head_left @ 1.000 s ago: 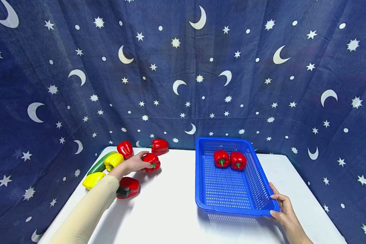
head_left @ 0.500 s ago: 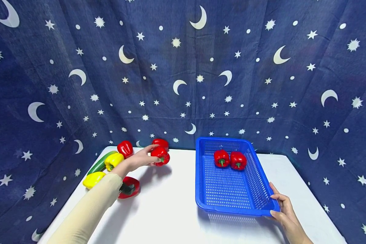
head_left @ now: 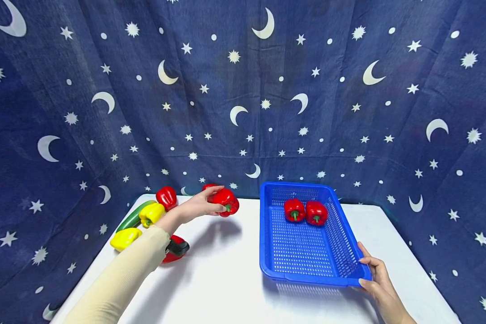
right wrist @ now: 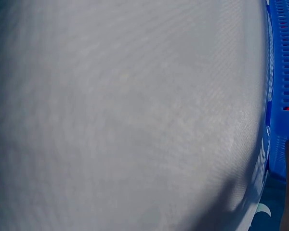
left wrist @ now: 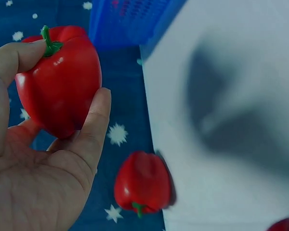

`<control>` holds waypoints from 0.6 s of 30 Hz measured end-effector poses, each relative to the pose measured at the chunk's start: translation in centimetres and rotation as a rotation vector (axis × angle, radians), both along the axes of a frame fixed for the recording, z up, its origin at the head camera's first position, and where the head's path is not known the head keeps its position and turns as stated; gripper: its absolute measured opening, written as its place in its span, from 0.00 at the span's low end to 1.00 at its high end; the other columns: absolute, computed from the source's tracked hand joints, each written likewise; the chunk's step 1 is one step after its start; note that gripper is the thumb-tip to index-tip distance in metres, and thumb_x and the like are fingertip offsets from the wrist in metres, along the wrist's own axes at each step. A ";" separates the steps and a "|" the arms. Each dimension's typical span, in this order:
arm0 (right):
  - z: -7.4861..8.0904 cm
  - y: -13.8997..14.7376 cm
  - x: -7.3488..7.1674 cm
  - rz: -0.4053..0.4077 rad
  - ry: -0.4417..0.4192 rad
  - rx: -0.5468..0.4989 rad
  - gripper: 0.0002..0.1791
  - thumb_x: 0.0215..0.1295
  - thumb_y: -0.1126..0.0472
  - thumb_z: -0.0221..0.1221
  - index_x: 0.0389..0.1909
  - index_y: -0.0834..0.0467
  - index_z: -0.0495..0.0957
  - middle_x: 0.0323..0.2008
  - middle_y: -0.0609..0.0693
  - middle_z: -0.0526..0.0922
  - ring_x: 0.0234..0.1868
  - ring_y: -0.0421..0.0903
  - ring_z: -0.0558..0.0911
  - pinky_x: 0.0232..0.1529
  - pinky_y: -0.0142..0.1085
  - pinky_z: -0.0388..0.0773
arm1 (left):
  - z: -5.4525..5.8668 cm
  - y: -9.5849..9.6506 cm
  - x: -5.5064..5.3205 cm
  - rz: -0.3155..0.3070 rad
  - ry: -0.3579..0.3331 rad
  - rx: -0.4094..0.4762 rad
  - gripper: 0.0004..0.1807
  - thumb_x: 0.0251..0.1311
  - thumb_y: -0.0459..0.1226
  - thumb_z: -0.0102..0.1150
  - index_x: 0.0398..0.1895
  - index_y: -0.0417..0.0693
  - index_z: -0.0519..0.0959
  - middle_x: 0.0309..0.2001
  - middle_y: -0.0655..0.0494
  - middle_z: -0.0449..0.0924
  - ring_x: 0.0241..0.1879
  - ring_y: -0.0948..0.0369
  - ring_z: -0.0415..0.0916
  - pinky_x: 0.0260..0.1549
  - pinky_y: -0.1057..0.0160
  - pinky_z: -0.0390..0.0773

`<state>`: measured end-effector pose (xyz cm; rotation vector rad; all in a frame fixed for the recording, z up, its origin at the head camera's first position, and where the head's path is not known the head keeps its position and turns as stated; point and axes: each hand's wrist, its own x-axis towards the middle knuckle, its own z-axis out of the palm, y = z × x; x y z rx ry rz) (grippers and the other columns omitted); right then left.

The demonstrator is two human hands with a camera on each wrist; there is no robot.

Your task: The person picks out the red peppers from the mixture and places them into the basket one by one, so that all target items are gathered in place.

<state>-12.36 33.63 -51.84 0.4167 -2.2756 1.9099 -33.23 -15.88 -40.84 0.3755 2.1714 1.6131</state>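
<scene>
Above the white table, my left hand (head_left: 202, 206) holds a red bell pepper (head_left: 227, 202) between thumb and fingers. In the left wrist view the thumb lies by the green stem of that bell pepper (left wrist: 62, 86), and the fingers support it from below and the side. My right hand (head_left: 382, 288) grips the near right corner of a blue perforated basket (head_left: 308, 280), thumb on the rim and fingers along the outer side. Two red bell peppers (head_left: 294, 210) sit side by side in the basket's far part. The right wrist view shows mostly blurred white tabletop.
On the left lie a long green vegetable (head_left: 131, 219), two yellow bell peppers (head_left: 151, 214) and a red one (head_left: 166, 198). Another red pepper (head_left: 171, 258) is partly hidden under my left wrist, and one more (left wrist: 143, 182) lies near the table's back edge. A starry curtain (head_left: 243, 90) hangs behind.
My left hand has lifted the red bell pepper off the table and carried it to the right, toward the basket. The right hand and basket have stayed in place.
</scene>
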 end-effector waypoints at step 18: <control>0.0 0.1 -0.1 -0.016 -0.006 0.035 0.23 0.71 0.74 0.43 0.64 0.64 0.51 0.83 0.44 0.38 0.72 0.22 0.53 0.56 0.23 0.69 | 3.2 6.4 0.7 -0.097 0.111 -0.055 0.44 0.55 0.41 0.73 0.76 0.64 0.64 0.68 0.52 0.67 0.54 0.54 0.79 0.51 0.56 0.82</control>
